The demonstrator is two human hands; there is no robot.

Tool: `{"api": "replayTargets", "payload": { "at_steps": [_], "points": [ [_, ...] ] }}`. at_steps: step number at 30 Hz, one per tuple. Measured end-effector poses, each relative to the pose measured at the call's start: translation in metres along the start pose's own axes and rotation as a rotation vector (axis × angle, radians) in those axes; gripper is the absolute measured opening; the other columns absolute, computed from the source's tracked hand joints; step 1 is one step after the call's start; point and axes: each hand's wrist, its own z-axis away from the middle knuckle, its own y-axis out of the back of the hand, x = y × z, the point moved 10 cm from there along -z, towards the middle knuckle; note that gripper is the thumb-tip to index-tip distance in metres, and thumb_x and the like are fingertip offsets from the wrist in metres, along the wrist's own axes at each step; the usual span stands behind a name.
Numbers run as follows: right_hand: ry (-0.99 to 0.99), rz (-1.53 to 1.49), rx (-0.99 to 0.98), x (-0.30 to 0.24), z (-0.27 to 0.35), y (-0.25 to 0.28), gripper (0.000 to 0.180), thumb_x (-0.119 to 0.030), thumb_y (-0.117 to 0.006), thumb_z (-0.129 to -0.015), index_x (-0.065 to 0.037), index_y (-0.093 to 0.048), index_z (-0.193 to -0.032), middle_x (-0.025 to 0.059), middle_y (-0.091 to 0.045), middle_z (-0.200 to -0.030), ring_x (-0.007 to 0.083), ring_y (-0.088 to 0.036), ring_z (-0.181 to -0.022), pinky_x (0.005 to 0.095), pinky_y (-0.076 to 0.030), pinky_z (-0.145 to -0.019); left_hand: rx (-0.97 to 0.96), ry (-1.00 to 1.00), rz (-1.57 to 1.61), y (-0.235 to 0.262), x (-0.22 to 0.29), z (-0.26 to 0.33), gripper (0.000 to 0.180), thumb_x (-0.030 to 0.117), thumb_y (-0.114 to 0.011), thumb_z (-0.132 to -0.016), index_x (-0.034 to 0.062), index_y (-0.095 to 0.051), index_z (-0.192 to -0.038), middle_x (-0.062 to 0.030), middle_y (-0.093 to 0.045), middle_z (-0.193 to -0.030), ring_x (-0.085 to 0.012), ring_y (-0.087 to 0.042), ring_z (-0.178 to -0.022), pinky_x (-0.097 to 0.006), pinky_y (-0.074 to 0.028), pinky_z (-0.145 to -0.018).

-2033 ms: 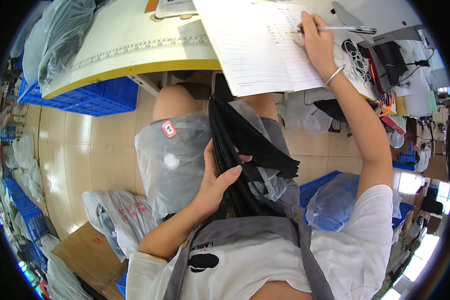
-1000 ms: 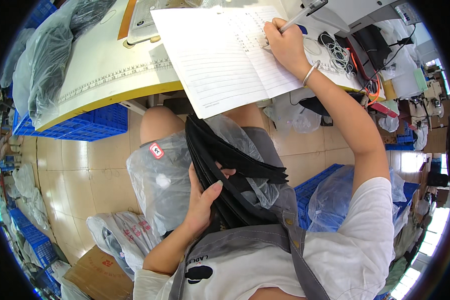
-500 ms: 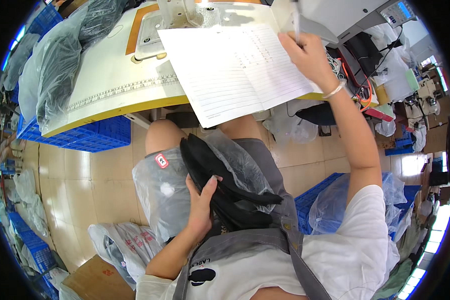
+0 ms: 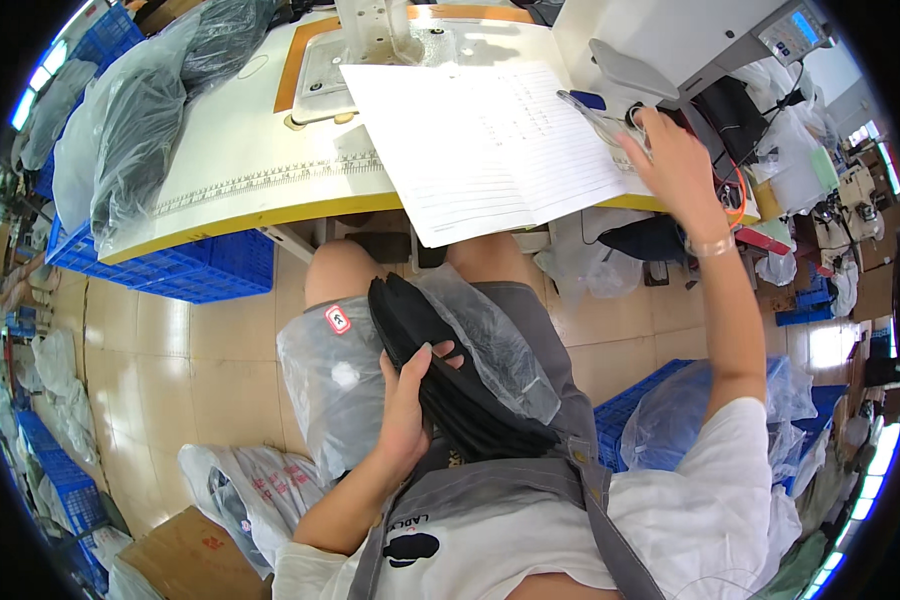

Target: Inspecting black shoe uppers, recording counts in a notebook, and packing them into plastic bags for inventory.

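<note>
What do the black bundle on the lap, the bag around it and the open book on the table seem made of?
The black bundle, held by the left hand, looks like matte fabric: soft, layered folds. The bag looks like thin clear plastic film, glossy and wrinkled. The book looks like white ruled paper, flat and matte.

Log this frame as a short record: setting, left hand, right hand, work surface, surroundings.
setting: person seated at a sewing table, seen from above
left hand: left hand holds a stack of black fabric pieces on the lap, partly in a clear plastic bag
right hand: right hand at the right edge of the open lined notebook, grip on a pen
work surface: notebook, sewing machine, bagged dark fabric
surroundings: blue crates, tiled floor
</note>
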Motion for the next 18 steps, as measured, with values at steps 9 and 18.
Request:
{"api": "replayTargets", "payload": {
  "at_steps": [9,18],
  "points": [
    [0.472,-0.956,-0.757,-0.208,0.147,0.023,0.092,-0.043,-0.063,-0.078,0.011,-0.014,-0.134,0.0335,-0.046,-0.117,0.0405,-0.054,-0.101,0.0389,-0.044,-0.086,-0.054,-0.099,-0.117,-0.048,0.006,0.008,0.074,0.014,-0.06,-0.085,0.0068,-0.006,-0.134,-0.0156,-0.036,-0.124,-0.0218,-0.043,-0.111,-0.034,-0.042,-0.09],
    [0.041,-1.162,-0.611,-0.167,0.145,0.0,0.082,-0.002,-0.053,-0.069,0.001,-0.012,-0.139,0.02,-0.044,-0.126,0.0245,-0.046,-0.116,0.0316,-0.035,-0.097,-0.421,-0.181,-0.218,-0.09,-0.005,0.01,0.087,0.029,-0.055,-0.085,0.004,0.007,-0.141,-0.0203,-0.019,-0.141,-0.0261,-0.025,-0.129,-0.033,-0.025,-0.103]
  ]
}}
